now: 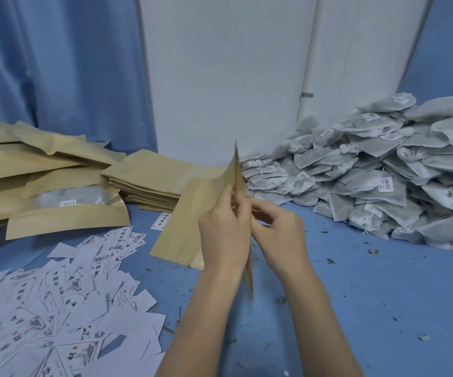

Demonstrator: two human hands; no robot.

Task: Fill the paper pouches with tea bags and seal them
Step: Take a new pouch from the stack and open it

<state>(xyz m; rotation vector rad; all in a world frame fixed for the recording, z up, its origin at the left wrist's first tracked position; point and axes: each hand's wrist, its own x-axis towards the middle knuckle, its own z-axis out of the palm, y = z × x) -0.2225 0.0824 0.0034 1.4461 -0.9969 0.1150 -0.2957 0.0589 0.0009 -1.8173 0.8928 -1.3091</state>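
Pouch point(192, 213) pinched edge-on between left hand point(224, 235) and right hand point(277, 229), long axis upright, tea bags point(369, 172) nearer right.

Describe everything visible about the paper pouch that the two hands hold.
The paper pouch is flat, tan kraft paper, held up above the blue table. It stands nearly edge-on to the camera, its upper corner pointing up. The left hand grips it from the left; the right hand pinches its edge. No tea bag shows inside.

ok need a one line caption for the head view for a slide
Both hands, left and right, hold a kraft paper pouch upright between the flat pouch stack and the tea bag heap.
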